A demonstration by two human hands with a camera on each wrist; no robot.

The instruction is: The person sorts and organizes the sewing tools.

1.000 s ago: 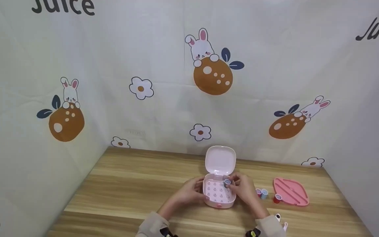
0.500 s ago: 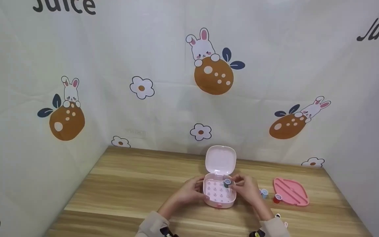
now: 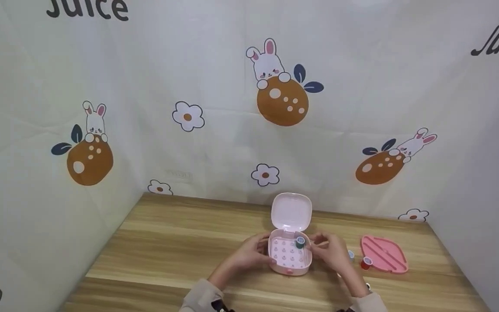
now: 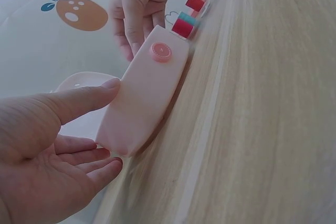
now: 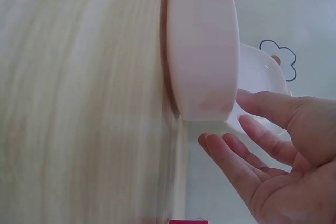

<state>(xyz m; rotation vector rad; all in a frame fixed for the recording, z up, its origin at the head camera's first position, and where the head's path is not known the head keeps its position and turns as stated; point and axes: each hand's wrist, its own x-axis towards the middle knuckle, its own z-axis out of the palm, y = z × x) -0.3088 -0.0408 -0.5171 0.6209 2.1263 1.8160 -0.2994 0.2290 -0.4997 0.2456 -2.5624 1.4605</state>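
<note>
Steadying the pink box [image 3: 289,256] with the left hand [image 3: 248,253], thumb touching its side wall, fingers loose. Keeping the right hand [image 3: 331,253] just beside the other wall, fingers straight and holding nothing. Sitting on the wooden table [image 3: 167,242], lid [image 3: 291,211] standing up behind, one small cup [image 3: 300,242] inside at the back right. Holding gently, not tipping. Waiting nearby: red cup [image 3: 366,262], blue cup [image 3: 351,255], pink tray [image 3: 383,254].

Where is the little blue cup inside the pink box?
In the head view, the little blue cup sits in the pink box's far right corner, beside the right hand.
</note>
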